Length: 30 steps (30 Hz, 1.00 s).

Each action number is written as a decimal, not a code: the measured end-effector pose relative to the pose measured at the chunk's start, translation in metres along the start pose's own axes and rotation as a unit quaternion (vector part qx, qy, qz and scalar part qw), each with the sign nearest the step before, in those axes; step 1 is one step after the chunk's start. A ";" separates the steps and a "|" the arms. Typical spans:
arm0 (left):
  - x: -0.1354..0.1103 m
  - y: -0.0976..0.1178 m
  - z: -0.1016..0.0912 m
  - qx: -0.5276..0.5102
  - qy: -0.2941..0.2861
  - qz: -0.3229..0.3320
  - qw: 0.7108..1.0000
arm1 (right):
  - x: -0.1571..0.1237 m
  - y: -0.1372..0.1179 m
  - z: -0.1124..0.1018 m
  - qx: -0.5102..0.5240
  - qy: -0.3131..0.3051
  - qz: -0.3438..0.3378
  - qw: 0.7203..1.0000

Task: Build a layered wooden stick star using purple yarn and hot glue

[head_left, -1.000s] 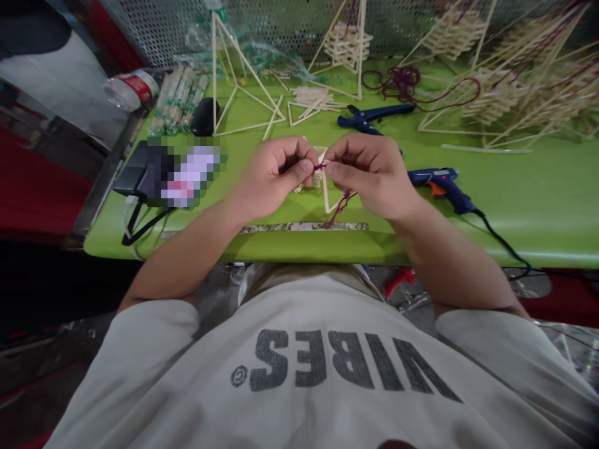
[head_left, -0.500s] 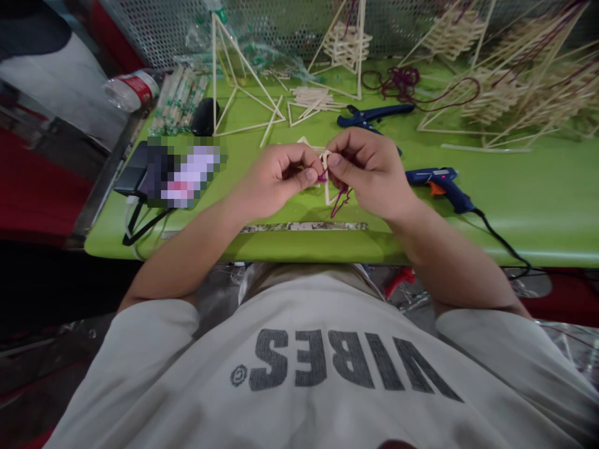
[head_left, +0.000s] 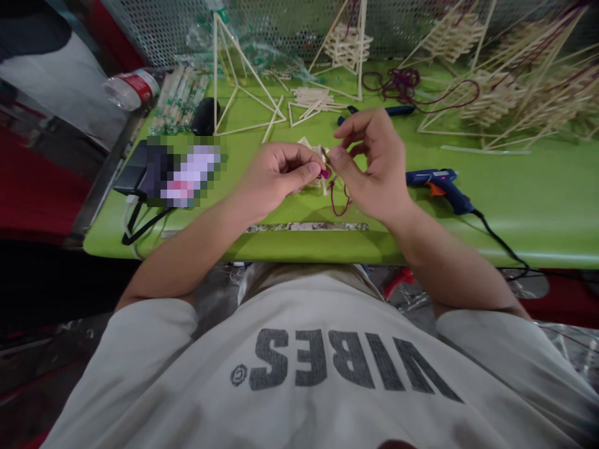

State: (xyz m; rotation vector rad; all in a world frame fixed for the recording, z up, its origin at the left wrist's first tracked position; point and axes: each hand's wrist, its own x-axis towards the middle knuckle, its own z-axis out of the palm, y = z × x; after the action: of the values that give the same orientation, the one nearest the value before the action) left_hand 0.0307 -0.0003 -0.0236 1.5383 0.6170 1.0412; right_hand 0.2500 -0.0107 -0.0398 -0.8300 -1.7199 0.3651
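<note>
Head view, left hand: your left hand [head_left: 276,176] is curled nearly closed above the green table [head_left: 515,206], thumb and forefinger pinching the purple string [head_left: 324,173] against a small stick piece [head_left: 312,163].
Head view, right hand: your right hand [head_left: 374,165] sits just at 3 o'clock of the left, thumb tip pressed to the same string; the forefinger is lifted and bent, the other fingers loosely half open.
String: it is caught between both thumbs at picture centre, and a loose loop [head_left: 337,198] hangs toward 6 o'clock over the table.
Stick piece: pale, mostly hidden behind your left fingers; its exact shape cannot be told.
At 3 o'clock of the hands: a blue glue gun [head_left: 437,183] lies flat, its black cord [head_left: 500,242] running off the table edge.
At 12 o'clock: a blue-handled cutter [head_left: 397,110], partly hidden by your right hand, and a loose pile of short sticks [head_left: 311,98].
At 11 o'clock: a tall stick pyramid [head_left: 238,81] stands upright.
At 1 o'clock: a tangle of dark red cord [head_left: 397,81].
At 10 o'clock: a plastic bottle [head_left: 131,87] lies on its side at the table's edge.
At 2 o'clock: finished stick frames [head_left: 515,81] crowd the far corner.
</note>
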 end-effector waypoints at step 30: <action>-0.004 0.003 0.002 0.139 0.088 0.085 0.983 | 0.001 -0.014 0.000 0.155 -0.096 0.037 0.982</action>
State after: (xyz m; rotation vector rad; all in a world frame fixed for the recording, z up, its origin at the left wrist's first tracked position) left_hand 0.0298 -0.0057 -0.0214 1.7779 0.7910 1.2730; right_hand 0.2446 -0.0196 -0.0302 -0.6474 -1.7523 0.7652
